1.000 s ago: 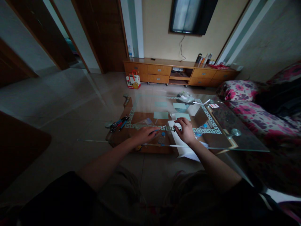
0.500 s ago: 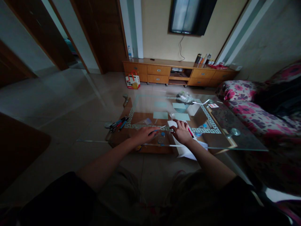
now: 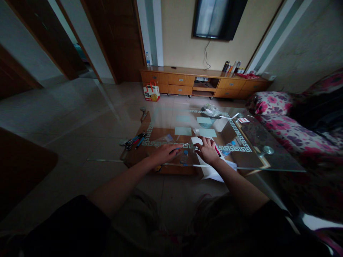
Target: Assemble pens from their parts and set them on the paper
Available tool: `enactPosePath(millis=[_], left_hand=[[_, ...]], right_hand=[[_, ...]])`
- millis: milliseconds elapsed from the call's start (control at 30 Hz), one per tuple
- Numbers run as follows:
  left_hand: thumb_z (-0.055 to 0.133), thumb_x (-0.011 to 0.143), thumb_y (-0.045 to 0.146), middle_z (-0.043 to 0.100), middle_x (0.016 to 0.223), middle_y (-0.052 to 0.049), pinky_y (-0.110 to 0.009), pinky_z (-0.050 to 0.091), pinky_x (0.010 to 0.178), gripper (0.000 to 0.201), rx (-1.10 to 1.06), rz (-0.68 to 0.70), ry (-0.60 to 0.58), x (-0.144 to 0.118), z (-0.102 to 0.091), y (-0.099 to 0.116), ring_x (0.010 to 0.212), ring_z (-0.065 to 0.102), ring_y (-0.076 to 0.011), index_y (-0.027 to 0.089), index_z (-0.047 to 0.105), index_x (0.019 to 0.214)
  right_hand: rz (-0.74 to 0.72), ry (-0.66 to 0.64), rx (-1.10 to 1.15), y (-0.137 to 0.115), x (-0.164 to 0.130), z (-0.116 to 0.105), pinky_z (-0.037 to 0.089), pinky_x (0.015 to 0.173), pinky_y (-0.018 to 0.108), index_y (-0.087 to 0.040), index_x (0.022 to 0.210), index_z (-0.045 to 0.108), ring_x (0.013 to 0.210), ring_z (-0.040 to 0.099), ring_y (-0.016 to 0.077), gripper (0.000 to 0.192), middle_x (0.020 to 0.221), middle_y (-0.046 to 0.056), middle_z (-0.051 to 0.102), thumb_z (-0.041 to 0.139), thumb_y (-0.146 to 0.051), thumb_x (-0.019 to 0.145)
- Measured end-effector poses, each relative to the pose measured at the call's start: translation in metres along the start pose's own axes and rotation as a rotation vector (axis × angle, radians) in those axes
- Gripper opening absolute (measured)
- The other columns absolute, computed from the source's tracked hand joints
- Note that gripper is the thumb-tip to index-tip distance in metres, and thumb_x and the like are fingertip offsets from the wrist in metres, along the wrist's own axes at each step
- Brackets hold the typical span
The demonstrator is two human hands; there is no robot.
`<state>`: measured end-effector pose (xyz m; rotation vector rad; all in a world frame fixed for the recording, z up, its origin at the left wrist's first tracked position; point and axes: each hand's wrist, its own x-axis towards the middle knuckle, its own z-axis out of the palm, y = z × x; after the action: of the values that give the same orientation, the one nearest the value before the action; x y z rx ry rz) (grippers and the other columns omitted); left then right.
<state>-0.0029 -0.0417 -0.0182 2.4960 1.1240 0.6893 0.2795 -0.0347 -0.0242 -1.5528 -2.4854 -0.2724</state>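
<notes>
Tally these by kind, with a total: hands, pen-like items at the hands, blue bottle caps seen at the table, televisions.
Hands: 2 (left hand, right hand)
Pen-like items: 2 (white-tipped item, pink item)
Blue caps: 2
Televisions: 1
Total: 7

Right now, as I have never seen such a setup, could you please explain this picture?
There is no machine: a person works bare-handed, and the camera is worn on the head, looking forward and down. On the glass table, a bunch of pens lies at left and a plastic bag near the far edge. The left hand holds a pen-like thing with a white tip. Beside the right hand is a pink item; whether that hand grips anything, I cannot tell.
</notes>
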Motion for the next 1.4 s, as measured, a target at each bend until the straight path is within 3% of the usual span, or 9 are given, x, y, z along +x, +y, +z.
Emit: enactPosePath(millis=[200,333,500,667,767,1000,1300,1400], left_hand=[[0.047,0.097,0.029,0.071,0.121,-0.002,-0.029,0.053,0.092,0.039,-0.007,-0.003,-0.001,0.0,0.001,0.0,0.103,0.068,-0.0172,0.029,0.058,0.135],[0.048,0.095,0.026,0.071,0.121,-0.001,-0.029,0.053,0.091,0.042,-0.019,-0.018,0.022,0.0,0.002,-0.002,0.101,0.069,-0.0173,0.03,0.056,0.136],[0.047,0.097,0.027,0.07,0.124,-0.002,-0.031,0.053,0.091,0.041,0.006,-0.06,0.063,0.001,0.003,-0.003,0.104,0.069,-0.0188,0.03,0.055,0.137],[0.047,0.098,0.029,0.069,0.126,-0.003,-0.03,0.052,0.095,0.039,-0.03,-0.017,0.066,0.003,0.003,-0.002,0.107,0.068,-0.0179,0.028,0.057,0.136],[0.046,0.098,0.031,0.069,0.126,-0.003,-0.031,0.052,0.096,0.039,-0.038,-0.008,0.053,0.003,0.003,-0.002,0.107,0.068,-0.0181,0.026,0.058,0.135],[0.046,0.099,0.03,0.068,0.127,-0.003,-0.031,0.051,0.098,0.037,-0.045,0.016,0.036,0.003,0.001,0.0,0.109,0.067,-0.0175,0.026,0.059,0.133],[0.047,0.097,0.027,0.068,0.128,-0.002,-0.03,0.052,0.098,0.038,-0.023,0.015,0.049,0.003,0.002,0.001,0.111,0.067,-0.0172,0.026,0.059,0.133],[0.047,0.097,0.027,0.069,0.126,-0.002,-0.03,0.052,0.096,0.037,-0.011,0.025,0.048,0.003,0.002,0.001,0.11,0.067,-0.0172,0.026,0.059,0.132]], right_hand=[[0.039,0.037,0.064,-0.005,0.001,-0.002,0.034,0.096,0.061,-0.024,0.116,0.064,0.125,0.038,0.0389,0.025,0.147,0.014,0.04,0.055,-0.032,0.094],[0.084,0.124,0.156,-0.013,0.004,-0.013,0.036,0.095,0.054,-0.023,0.114,0.061,0.116,0.044,0.0347,0.023,0.133,0.014,0.052,0.051,-0.03,0.095],[-0.038,0.131,0.297,-0.028,0.004,-0.026,0.038,0.094,0.044,-0.019,0.121,0.057,0.109,0.05,0.03,0.028,0.117,0.013,0.06,0.049,-0.022,0.093],[-0.193,0.042,0.375,-0.044,0.002,-0.027,0.039,0.093,0.044,-0.018,0.15,0.032,0.11,0.05,0.0293,0.059,0.122,0.013,0.06,0.047,-0.019,0.094],[-0.209,0.017,0.388,-0.049,0.0,-0.024,0.039,0.094,0.045,-0.019,0.156,0.022,0.11,0.049,0.0296,0.066,0.123,0.013,0.061,0.046,-0.019,0.095],[-0.222,-0.003,0.398,-0.046,0.001,-0.023,0.04,0.095,0.044,-0.019,0.153,0.03,0.115,0.049,0.029,0.062,0.13,0.013,0.06,0.048,-0.018,0.094],[-0.098,0.039,0.383,-0.041,0.002,-0.022,0.039,0.096,0.043,-0.016,0.152,0.03,0.119,0.048,0.0294,0.063,0.138,0.016,0.054,0.05,-0.018,0.093],[-0.115,0.023,0.394,-0.041,0.001,-0.02,0.039,0.096,0.044,-0.017,0.153,0.028,0.117,0.048,0.0293,0.064,0.134,0.015,0.057,0.05,-0.019,0.093]])
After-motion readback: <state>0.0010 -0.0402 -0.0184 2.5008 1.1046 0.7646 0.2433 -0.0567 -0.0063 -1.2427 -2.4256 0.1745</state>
